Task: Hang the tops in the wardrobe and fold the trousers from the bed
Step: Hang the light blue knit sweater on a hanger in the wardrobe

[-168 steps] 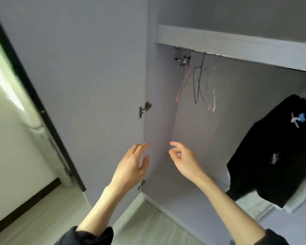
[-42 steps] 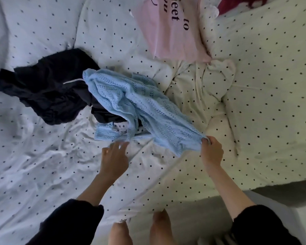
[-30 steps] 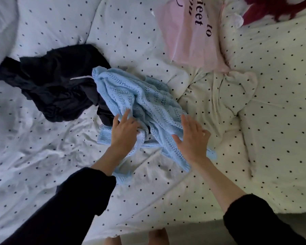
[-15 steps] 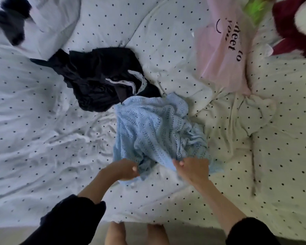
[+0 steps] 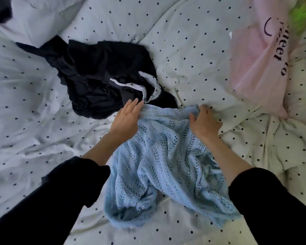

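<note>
A light blue open-knit garment (image 5: 159, 165) lies spread toward me on the dotted white bedding (image 5: 193, 41). Its ribbed band lies at the far end between my hands. My left hand (image 5: 126, 119) rests flat on the band's left end with straight fingers. My right hand (image 5: 204, 123) grips the band's right end, fingers curled over the edge. A crumpled black garment (image 5: 99, 75) with a white drawstring lies just beyond my left hand, touching the blue knit.
A pink pillow or bag with dark lettering (image 5: 261, 68) lies at the far right. A white pillow (image 5: 41, 16) sits at the top left with something black at its corner. A green blur shows at the top right edge.
The view has gone from the wardrobe to the bed. In the last half second the bunched blue knit was pulled out flat toward me and both hands moved up to its ribbed band.
</note>
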The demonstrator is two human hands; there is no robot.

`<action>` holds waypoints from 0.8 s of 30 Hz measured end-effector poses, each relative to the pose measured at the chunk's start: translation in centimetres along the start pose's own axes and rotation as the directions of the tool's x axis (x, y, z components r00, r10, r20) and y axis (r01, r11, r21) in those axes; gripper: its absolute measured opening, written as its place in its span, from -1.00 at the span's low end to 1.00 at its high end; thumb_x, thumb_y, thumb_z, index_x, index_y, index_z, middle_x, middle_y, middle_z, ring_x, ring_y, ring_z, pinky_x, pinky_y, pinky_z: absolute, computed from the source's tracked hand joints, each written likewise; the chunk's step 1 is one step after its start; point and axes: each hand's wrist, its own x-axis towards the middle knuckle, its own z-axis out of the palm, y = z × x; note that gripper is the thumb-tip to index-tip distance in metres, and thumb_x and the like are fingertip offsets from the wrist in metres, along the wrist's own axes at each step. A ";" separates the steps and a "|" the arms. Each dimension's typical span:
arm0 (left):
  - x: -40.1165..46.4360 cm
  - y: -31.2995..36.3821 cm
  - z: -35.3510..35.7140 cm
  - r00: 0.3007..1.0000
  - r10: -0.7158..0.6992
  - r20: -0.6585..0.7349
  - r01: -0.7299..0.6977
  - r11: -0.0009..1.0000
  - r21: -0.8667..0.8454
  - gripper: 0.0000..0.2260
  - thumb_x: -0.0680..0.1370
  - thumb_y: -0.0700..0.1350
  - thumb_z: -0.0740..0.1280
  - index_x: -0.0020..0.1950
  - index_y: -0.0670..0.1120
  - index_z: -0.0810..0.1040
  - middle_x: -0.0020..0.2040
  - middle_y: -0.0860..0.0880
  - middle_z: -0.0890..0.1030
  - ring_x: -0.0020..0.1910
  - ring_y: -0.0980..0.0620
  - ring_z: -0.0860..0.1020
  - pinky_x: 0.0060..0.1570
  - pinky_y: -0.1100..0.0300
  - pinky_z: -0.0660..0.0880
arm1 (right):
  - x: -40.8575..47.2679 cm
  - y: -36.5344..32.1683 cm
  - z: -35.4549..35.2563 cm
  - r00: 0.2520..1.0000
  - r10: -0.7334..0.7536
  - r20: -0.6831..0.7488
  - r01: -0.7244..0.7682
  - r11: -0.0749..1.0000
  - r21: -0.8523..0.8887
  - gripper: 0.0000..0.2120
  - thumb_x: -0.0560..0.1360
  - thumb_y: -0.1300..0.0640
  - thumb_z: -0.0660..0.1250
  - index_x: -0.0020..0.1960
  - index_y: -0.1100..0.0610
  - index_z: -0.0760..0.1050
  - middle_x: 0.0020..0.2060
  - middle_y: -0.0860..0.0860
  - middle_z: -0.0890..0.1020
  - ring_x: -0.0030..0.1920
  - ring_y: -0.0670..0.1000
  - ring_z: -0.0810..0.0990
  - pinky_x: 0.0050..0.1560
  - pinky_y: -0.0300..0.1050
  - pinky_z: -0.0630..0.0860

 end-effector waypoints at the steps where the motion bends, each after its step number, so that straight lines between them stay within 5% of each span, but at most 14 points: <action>1: 0.6 -0.3 0.1 0.999 -0.017 0.035 0.017 1.000 -0.001 -0.51 0.60 -0.25 0.10 0.53 -0.06 0.10 0.46 -0.11 0.26 0.45 -0.10 0.20 0.40 -0.03 0.16 | 0.2 0.0 0.2 0.999 0.032 -0.005 -0.032 0.999 0.039 -0.58 0.61 -0.01 0.08 0.37 0.20 0.26 0.30 0.17 0.42 0.27 0.21 0.41 0.30 0.18 0.25; 6: -1.8 -0.7 -0.9 0.997 -0.072 -0.037 0.074 0.995 0.064 -0.73 0.58 0.03 0.24 0.22 -0.06 0.47 0.02 -0.03 0.58 0.00 -0.08 0.53 0.08 0.08 0.16 | -2.6 -0.4 -0.8 0.989 0.019 -0.144 0.007 0.985 0.175 -0.85 0.57 0.11 0.19 0.04 0.13 0.48 -0.01 0.10 0.56 0.05 0.16 0.50 0.17 0.00 0.21; 12: -7.6 -1.3 -7.4 0.986 -0.133 0.101 0.157 0.944 -0.289 -0.82 0.47 -0.03 0.42 -0.17 -0.10 0.50 -0.39 0.07 0.42 -0.34 0.06 0.40 -0.37 0.25 0.23 | -8.8 -2.6 -5.1 0.968 -0.076 -0.238 0.136 0.959 0.248 -0.89 0.54 0.17 0.28 0.04 0.17 0.47 -0.24 -0.03 0.50 -0.15 0.07 0.49 0.07 -0.12 0.13; 15: -9.9 -2.5 -11.0 0.980 -0.137 0.143 0.172 0.948 -0.269 -0.86 0.48 -0.10 0.42 -0.17 -0.16 0.56 -0.34 0.03 0.47 -0.26 0.04 0.42 -0.35 0.25 0.22 | -10.9 -4.1 -7.9 0.972 -0.142 -0.187 0.187 0.950 0.249 -0.89 0.53 0.14 0.30 0.00 0.17 0.45 -0.28 0.00 0.52 -0.18 0.08 0.52 0.08 -0.09 0.22; 19: -14.4 -4.4 -17.7 0.983 -0.186 -0.011 0.174 0.938 -0.299 -0.90 0.48 -0.15 0.41 -0.10 -0.19 0.62 -0.22 -0.03 0.51 -0.23 0.03 0.44 -0.29 0.29 0.21 | -15.1 -7.7 -13.1 0.949 -0.279 -0.148 0.308 0.919 0.245 -0.89 0.51 0.12 0.32 -0.09 0.07 0.38 -0.36 -0.10 0.48 -0.19 0.07 0.53 0.00 -0.07 0.29; 24: -21.8 -6.9 -26.6 0.946 -0.263 -0.187 0.201 0.934 -0.297 -0.94 0.50 -0.27 0.36 -0.05 -0.16 0.59 -0.18 -0.02 0.59 -0.22 0.00 0.48 -0.27 0.31 0.26 | -21.5 -15.3 -18.6 0.875 -0.456 -0.163 0.484 0.830 0.277 -0.90 0.49 0.16 0.34 -0.04 0.10 0.43 -0.20 -0.02 0.56 -0.08 0.11 0.57 0.07 -0.03 0.38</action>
